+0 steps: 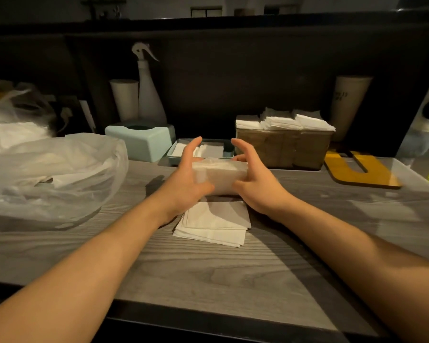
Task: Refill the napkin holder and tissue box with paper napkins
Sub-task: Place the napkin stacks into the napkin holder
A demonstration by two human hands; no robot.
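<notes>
A plastic-wrapped pack of white napkins point(219, 178) is held above the grey counter point(208, 268) between my left hand point(186, 180) and my right hand point(254, 183); thumbs and fingers curl round its ends. Under it lies a loose stack of white napkins point(214, 225). Behind the pack sits a shallow teal tray point(229, 151) with a few napkins in it. A pale blue tissue box point(144, 142) with an oval slot stands to the left. A clear napkin holder point(284, 147) on the right is piled with folded napkins point(285, 122).
A large crumpled plastic bag point(52, 174) with napkins covers the counter's left. A white spray bottle point(149, 90) and paper roll point(124, 99) stand behind the tissue box. A tall paper cup point(348, 105) and a yellow board point(359, 170) are at the right.
</notes>
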